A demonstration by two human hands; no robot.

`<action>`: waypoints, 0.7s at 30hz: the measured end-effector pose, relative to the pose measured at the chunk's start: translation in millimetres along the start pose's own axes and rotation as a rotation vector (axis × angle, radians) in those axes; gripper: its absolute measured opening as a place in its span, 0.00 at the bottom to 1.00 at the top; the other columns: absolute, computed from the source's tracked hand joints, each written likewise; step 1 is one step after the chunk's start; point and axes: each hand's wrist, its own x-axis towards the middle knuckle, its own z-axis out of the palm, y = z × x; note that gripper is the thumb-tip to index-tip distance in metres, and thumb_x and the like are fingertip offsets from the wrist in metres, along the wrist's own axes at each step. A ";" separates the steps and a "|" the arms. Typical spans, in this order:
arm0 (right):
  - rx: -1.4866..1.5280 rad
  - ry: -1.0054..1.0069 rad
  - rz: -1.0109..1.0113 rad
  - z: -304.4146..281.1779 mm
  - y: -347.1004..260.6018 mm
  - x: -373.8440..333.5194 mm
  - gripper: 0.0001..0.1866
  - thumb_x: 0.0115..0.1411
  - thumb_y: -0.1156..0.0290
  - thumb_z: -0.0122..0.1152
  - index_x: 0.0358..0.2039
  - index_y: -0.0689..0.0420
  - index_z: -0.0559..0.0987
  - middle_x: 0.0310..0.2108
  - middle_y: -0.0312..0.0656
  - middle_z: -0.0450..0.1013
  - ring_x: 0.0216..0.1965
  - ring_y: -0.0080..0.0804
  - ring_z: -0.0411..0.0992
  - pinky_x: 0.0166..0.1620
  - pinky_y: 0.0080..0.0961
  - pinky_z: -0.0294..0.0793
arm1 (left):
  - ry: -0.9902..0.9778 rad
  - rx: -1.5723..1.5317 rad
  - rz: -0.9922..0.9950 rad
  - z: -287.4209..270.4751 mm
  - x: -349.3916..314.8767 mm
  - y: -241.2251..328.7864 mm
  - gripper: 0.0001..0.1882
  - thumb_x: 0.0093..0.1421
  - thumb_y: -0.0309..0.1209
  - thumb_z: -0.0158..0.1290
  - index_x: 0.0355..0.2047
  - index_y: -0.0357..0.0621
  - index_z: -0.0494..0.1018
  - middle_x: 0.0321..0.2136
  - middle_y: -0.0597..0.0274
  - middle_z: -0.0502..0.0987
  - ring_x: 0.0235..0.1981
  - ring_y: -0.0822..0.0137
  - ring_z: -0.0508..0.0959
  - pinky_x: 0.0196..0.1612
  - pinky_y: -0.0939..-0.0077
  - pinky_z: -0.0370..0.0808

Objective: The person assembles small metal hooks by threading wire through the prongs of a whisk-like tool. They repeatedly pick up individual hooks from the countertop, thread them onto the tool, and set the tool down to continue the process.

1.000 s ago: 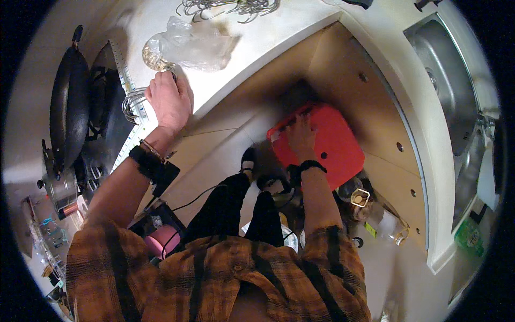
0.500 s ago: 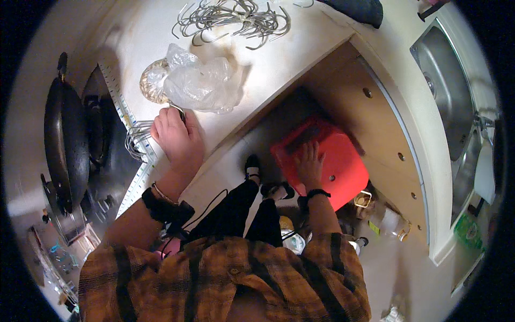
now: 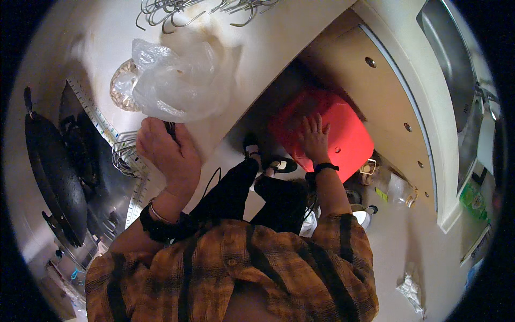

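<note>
Left grip held hooks; right grip lay wide on the stool. Uneven pressure could have tipped it.

I look steeply down through one head-worn fisheye, close above the plaid shirt, facing the countertop.

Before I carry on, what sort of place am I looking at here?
Most likely a home kitchen: a dark, wok-like pan at the left, a metal sink with a faucet at the right, and a pale counter at the top.
</note>
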 end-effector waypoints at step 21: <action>-0.059 -0.039 0.029 -0.7 -0.9 3.1 0.29 0.62 0.53 0.49 0.61 0.51 0.63 0.63 0.45 0.56 0.68 0.45 0.44 0.62 0.65 0.46 | -0.037 -0.063 0.010 -4.4 2.6 0.7 0.14 0.57 0.35 0.47 0.37 0.36 0.64 0.36 0.46 0.65 0.43 0.44 0.65 0.50 0.52 0.56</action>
